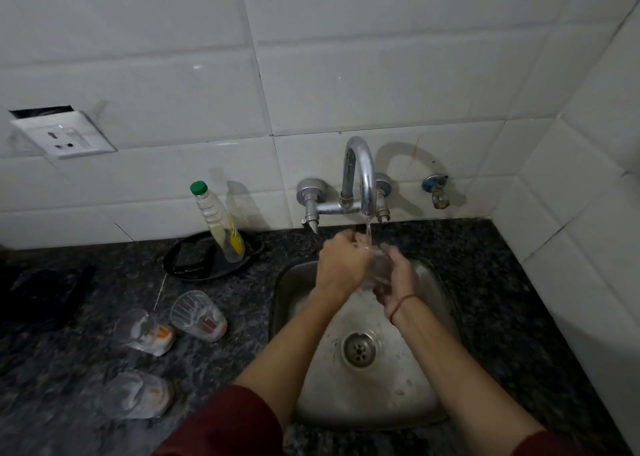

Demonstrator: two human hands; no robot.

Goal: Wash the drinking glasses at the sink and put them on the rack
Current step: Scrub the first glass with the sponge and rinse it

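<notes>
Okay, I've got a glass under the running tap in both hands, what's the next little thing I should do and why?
Probably keep turning the glass under the stream, rubbing inside with the left hand while the right hand holds it over the sink. Water is running, and three more glasses wait on the counter. No rack is in view, so setting it down looks premature.

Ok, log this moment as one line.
step: rinsing | glass: both hands, under tap stream | counter: three glasses waiting | rack: unseen
</notes>
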